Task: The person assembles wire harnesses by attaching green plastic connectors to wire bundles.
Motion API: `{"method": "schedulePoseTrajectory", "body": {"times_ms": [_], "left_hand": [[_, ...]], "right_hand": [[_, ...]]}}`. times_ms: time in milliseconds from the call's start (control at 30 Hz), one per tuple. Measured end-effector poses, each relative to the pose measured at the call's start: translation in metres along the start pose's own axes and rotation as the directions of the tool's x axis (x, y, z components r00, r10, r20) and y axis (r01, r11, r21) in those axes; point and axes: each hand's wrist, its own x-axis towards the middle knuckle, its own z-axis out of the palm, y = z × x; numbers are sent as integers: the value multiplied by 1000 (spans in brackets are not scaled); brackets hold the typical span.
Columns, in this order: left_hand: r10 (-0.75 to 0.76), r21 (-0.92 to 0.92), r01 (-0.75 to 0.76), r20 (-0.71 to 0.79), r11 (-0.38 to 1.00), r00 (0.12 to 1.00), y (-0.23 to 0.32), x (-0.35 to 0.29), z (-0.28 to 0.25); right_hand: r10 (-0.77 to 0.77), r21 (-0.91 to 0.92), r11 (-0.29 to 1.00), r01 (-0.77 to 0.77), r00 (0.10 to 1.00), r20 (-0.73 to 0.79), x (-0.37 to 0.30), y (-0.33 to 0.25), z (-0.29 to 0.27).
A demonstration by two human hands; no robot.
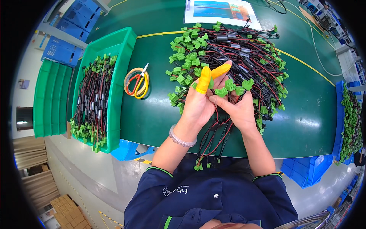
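Note:
My left hand [199, 104] wears orange finger cots on its thumb and forefinger and holds a bundle of red and black wires [213, 133] that hangs over the table's near edge. My right hand [238, 108] grips the same bundle, with several green plug connectors [233, 86] sticking up between the fingers. More green connectors dangle at the bundle's lower end [201, 165]. Just beyond both hands lies a big heap of wired green connectors [244, 53] on the dark green table [152, 114].
A green tray [122, 49] at the left holds more wire assemblies with connectors. Scissors with orange handles and a tape roll [137, 82] lie beside it. A printed sheet [221, 11] lies at the far edge. A blue bin [347, 118] of green connectors stands at the right.

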Motion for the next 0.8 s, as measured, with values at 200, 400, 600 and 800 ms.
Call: {"method": "schedulePoseTrajectory", "body": {"times_ms": [200,400,600,800], "left_hand": [[3,74,-10,94,997,996,4,-1,-3],[-86,166,68,105,984,991,5,-1,-6],[-98,133,77,159,988,982,3,-1,-6],[40,208,-51,56,977,998,3,-1,-1]], "right_hand": [[198,288,935,-206,978,58,1,-1,-7],[177,404,890,-214,976,127,-1,2,-7],[209,448,852,-270,961,183,-1,0,-10],[1,178,984,0,1000,-6,-2,6,-4]]}}
